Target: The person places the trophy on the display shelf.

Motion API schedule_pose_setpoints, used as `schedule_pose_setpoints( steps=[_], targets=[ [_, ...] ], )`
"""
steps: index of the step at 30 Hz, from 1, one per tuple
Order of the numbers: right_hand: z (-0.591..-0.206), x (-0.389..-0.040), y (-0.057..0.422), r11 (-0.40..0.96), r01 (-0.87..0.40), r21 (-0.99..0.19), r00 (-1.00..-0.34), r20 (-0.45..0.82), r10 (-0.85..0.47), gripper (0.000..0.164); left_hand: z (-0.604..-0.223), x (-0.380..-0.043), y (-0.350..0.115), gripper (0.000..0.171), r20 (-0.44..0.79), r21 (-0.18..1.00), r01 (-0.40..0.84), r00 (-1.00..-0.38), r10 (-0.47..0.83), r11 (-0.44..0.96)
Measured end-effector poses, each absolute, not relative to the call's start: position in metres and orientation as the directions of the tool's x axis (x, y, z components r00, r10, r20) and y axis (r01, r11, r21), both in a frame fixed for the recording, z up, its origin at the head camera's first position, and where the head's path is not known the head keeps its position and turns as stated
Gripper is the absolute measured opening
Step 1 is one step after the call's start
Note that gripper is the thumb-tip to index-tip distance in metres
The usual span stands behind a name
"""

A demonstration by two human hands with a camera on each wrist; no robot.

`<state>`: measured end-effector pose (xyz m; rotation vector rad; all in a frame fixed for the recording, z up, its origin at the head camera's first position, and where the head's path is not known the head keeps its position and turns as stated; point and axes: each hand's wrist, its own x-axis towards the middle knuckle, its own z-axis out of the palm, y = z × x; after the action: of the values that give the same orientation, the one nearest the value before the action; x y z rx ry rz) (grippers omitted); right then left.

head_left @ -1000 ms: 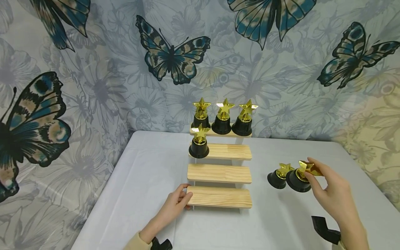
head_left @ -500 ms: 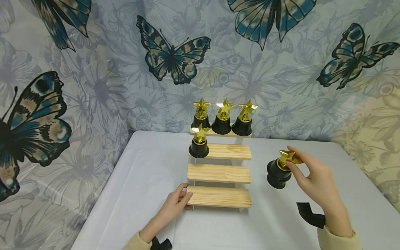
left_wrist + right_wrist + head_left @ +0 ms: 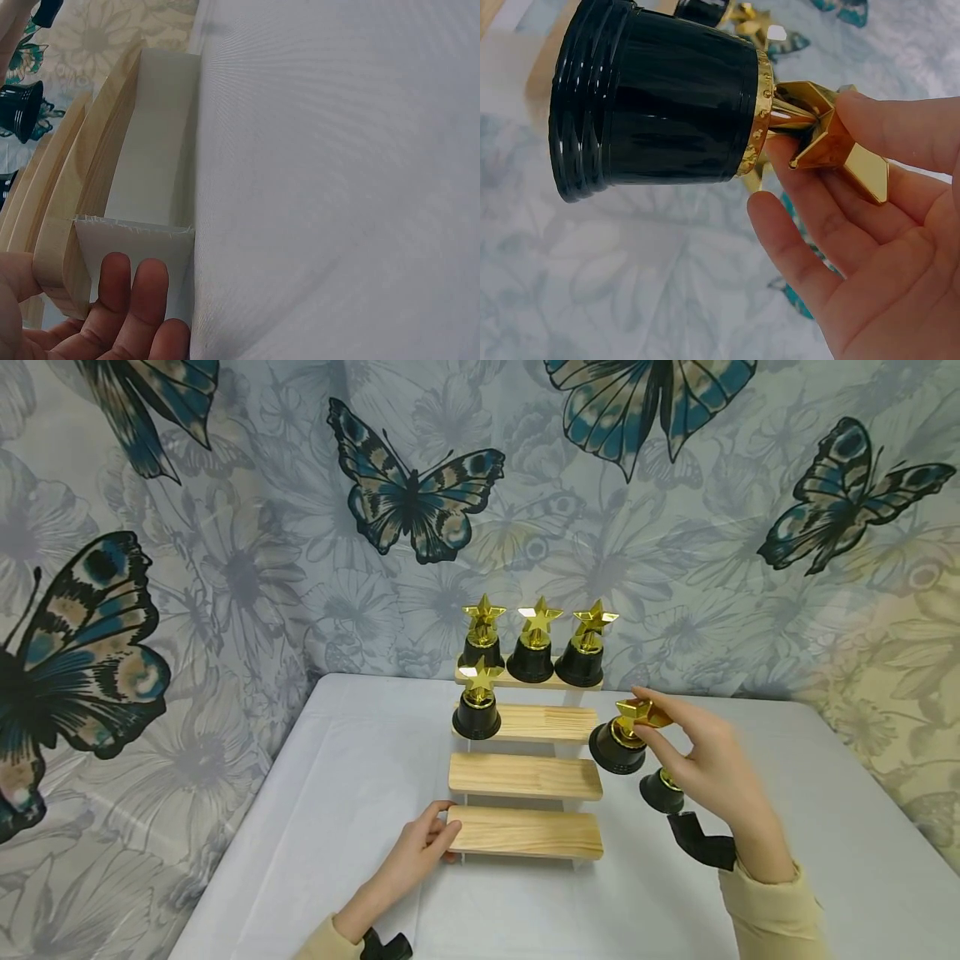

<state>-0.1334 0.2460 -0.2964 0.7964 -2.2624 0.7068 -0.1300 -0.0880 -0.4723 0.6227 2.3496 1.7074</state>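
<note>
In the head view my right hand (image 3: 701, 756) pinches the gold star of a small trophy (image 3: 618, 747), its black base tilted beside the right end of the second shelf from the top. The right wrist view shows the thumb and fingers on the star of this trophy (image 3: 675, 97). My left hand (image 3: 420, 843) grips the left end of the lowest shelf (image 3: 525, 832) of a stepped wooden rack. In the left wrist view, fingers (image 3: 112, 292) curl under that shelf's end (image 3: 60, 262), by its white support. Another star trophy (image 3: 662, 791) stands on the table, partly hidden behind the right hand.
Three star trophies, one of them in the middle (image 3: 532, 656), line the top shelf. One more trophy (image 3: 477, 714) stands at the left end of the second shelf. The white table (image 3: 360, 752) meets a butterfly-patterned backdrop (image 3: 405, 610). Black straps (image 3: 701, 843) sit at the wrists.
My right hand has lifted the trophy from the table's right side and carried it leftward to the rack, passing over the other trophy. The left hand has stayed on the lowest shelf.
</note>
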Motion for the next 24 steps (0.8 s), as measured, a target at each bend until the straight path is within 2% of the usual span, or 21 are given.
schedule_pose_setpoints(
  steps=[6, 24],
  targets=[
    [-0.295, -0.149, 0.231, 0.646, -0.708, -0.287, -0.63, 0.671, -0.392, 0.055, -0.47, -0.13, -0.088, 0.045, 0.107, 0.948, 0.221, -0.899, 0.424, 0.229],
    [-0.301, -0.194, 0.202, 0.502, -0.721, -0.478, -0.69, 0.562, -0.455, 0.042, -0.471, -0.13, -0.089, 0.048, 0.068, 0.939, 0.2, -0.905, 0.42, 0.279]
  ],
)
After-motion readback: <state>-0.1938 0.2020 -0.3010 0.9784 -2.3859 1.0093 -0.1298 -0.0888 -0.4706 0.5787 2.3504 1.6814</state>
